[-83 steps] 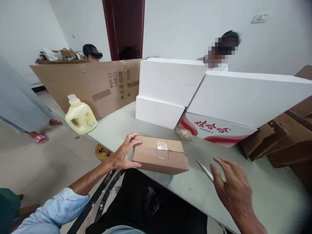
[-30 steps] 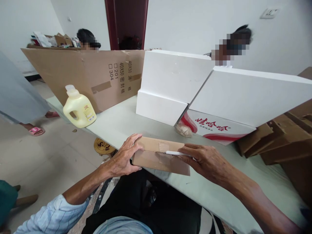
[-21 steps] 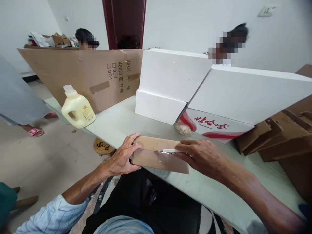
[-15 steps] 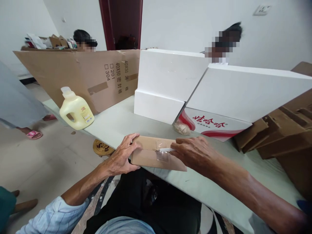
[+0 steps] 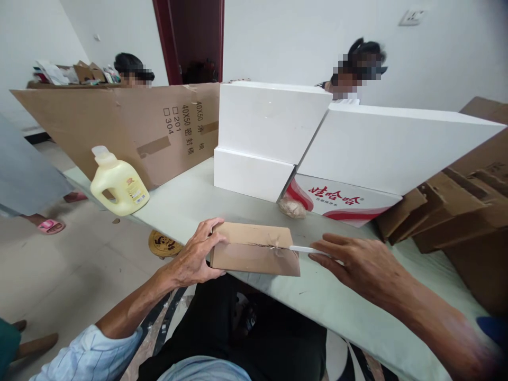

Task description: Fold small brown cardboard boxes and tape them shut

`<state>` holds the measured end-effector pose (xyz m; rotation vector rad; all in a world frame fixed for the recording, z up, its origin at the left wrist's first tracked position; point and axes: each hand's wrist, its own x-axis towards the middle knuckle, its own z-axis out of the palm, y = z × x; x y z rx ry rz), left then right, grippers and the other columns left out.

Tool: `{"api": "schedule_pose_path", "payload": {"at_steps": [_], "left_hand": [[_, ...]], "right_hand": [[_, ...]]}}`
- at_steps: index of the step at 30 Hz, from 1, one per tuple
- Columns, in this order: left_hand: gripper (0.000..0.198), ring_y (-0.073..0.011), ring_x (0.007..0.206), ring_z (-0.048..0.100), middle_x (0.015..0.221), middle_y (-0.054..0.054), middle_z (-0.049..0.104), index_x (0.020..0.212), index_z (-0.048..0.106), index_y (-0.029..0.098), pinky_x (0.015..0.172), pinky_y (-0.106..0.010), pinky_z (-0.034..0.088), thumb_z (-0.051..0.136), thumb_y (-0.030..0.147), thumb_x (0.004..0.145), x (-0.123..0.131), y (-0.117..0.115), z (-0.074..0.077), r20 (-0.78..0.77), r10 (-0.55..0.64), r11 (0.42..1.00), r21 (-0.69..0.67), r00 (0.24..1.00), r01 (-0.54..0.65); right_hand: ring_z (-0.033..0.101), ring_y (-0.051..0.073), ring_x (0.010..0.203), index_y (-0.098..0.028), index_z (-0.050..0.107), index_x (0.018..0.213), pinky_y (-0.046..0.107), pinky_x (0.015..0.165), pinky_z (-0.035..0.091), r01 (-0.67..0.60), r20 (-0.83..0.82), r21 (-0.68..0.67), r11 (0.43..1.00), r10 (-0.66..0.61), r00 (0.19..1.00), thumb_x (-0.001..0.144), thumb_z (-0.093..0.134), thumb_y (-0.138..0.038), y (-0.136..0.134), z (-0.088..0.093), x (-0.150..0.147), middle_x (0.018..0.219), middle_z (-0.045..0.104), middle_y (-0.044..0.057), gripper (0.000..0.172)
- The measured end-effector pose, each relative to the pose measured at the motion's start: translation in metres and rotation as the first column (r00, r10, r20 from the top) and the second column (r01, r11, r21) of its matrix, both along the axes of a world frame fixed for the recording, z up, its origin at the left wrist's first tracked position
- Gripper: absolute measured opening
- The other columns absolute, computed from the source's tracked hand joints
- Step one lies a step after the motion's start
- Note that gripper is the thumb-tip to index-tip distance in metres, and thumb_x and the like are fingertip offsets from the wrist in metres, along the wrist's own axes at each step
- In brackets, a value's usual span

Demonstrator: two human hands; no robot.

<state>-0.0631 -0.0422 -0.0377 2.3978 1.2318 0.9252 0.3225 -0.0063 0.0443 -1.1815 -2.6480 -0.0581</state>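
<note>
A small brown cardboard box (image 5: 254,248) lies at the near edge of the pale table (image 5: 198,196). My left hand (image 5: 196,254) grips its left end, fingers over the top and thumb on the front. My right hand (image 5: 359,267) is closed on a thin white blade-like tool (image 5: 304,248), whose tip sits at the box's right end. The clear tape across the top seam looks torn and crumpled near that tip.
A yellow detergent bottle (image 5: 117,182) stands at the table's left end. White foam slabs (image 5: 273,124), a red-and-white printed box (image 5: 337,198) and a large flat cardboard sheet (image 5: 119,127) line the back. Brown cartons (image 5: 456,206) pile up at right. Two people sit behind.
My right hand picked up the white tool, laid it on the box's taped seam, then drew it rightwards off the box. The tape is now split. My left hand kept its hold.
</note>
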Motion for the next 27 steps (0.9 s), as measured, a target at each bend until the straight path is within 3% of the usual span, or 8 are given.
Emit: {"api": "schedule_pose_path", "payload": {"at_steps": [3, 5, 12, 15, 17, 21, 24, 27], "left_hand": [[0.064, -0.0390, 0.151, 0.039, 0.160, -0.018, 0.039, 0.122, 0.054, 0.025, 0.118, -0.057, 0.046, 0.087, 0.013, 0.068, -0.001, -0.001, 0.001, -0.002, 0.014, 1.000, -0.007, 1.000, -0.014], [0.063, -0.0394, 0.152, 0.039, 0.161, -0.018, 0.039, 0.122, 0.055, 0.025, 0.117, -0.057, 0.047, 0.088, 0.014, 0.069, -0.001, -0.002, 0.001, -0.002, 0.016, 1.000, -0.016, 1.000, -0.017], [0.061, -0.0398, 0.152, 0.039, 0.162, -0.019, 0.037, 0.120, 0.054, 0.025, 0.118, -0.060, 0.045, 0.088, 0.014, 0.071, -0.001, -0.004, 0.001, -0.018, 0.028, 0.999, -0.015, 0.999, -0.028], [0.060, -0.0401, 0.151, 0.041, 0.161, -0.018, 0.039, 0.119, 0.054, 0.025, 0.117, -0.060, 0.047, 0.088, 0.014, 0.070, -0.003, -0.004, 0.002, -0.022, 0.035, 0.999, -0.012, 0.999, -0.035], [0.060, -0.0399, 0.151, 0.041, 0.161, -0.018, 0.039, 0.119, 0.054, 0.025, 0.118, -0.060, 0.046, 0.088, 0.014, 0.071, -0.003, -0.004, 0.002, -0.028, 0.031, 0.999, -0.014, 0.999, -0.031], [0.059, -0.0393, 0.153, 0.039, 0.163, -0.018, 0.037, 0.121, 0.053, 0.026, 0.120, -0.060, 0.044, 0.086, 0.014, 0.073, -0.002, -0.003, 0.001, -0.038, 0.024, 0.999, -0.021, 0.999, -0.025], [0.058, -0.0390, 0.153, 0.038, 0.164, -0.018, 0.036, 0.121, 0.054, 0.026, 0.120, -0.060, 0.044, 0.086, 0.015, 0.073, -0.001, -0.003, -0.001, -0.041, 0.030, 0.999, -0.023, 0.999, -0.031], [0.058, -0.0383, 0.154, 0.038, 0.164, -0.018, 0.036, 0.121, 0.054, 0.026, 0.120, -0.059, 0.045, 0.085, 0.014, 0.073, -0.002, -0.003, -0.001, -0.036, 0.030, 0.999, -0.013, 0.999, -0.030]], "right_hand": [[0.062, 0.021, 0.066, -0.026, 0.075, 0.105, 0.033, 0.060, 0.046, 0.043, -0.268, -0.067, 0.997, -0.060, 0.961, 0.110, 0.046, -0.055, -0.009, -0.007, 0.020, 0.080, 0.067, 0.005, 0.041], [0.066, 0.023, 0.071, -0.025, 0.075, 0.107, 0.033, 0.063, 0.051, 0.132, -0.394, -0.071, 0.989, -0.150, 0.907, 0.108, 0.051, -0.056, -0.011, -0.028, 0.034, 0.084, 0.070, 0.005, 0.039], [0.074, 0.025, 0.076, -0.021, 0.075, 0.096, 0.033, 0.062, 0.056, 0.438, -0.333, -0.005, 0.899, -0.414, 0.847, 0.108, 0.043, -0.061, -0.009, -0.175, 0.083, 0.091, 0.078, 0.008, 0.052], [0.073, 0.029, 0.081, -0.021, 0.075, 0.092, 0.039, 0.066, 0.059, 0.457, -0.343, 0.077, 0.886, -0.407, 0.846, 0.108, 0.039, -0.066, -0.007, -0.202, 0.083, 0.086, 0.076, 0.009, 0.059], [0.071, 0.028, 0.083, -0.021, 0.074, 0.094, 0.040, 0.069, 0.060, 0.438, -0.431, 0.076, 0.896, -0.366, 0.824, 0.108, 0.043, -0.064, -0.006, -0.192, 0.069, 0.086, 0.073, 0.010, 0.055], [0.069, 0.025, 0.093, -0.021, 0.072, 0.117, 0.038, 0.077, 0.060, 0.353, -0.640, 0.031, 0.935, -0.252, 0.725, 0.107, 0.057, -0.051, -0.009, -0.127, 0.014, 0.107, 0.069, 0.011, 0.035], [0.066, 0.029, 0.112, -0.024, 0.064, 0.139, 0.044, 0.092, 0.060, 0.182, -0.605, 0.048, 0.982, -0.117, 0.788, 0.101, 0.068, -0.051, -0.015, -0.083, -0.028, 0.129, 0.063, 0.014, 0.047], [0.066, 0.030, 0.114, -0.026, 0.060, 0.144, 0.043, 0.091, 0.060, 0.057, -0.482, 0.032, 0.998, -0.034, 0.875, 0.100, 0.071, -0.047, -0.015, -0.066, -0.051, 0.132, 0.061, 0.014, 0.050]]}}
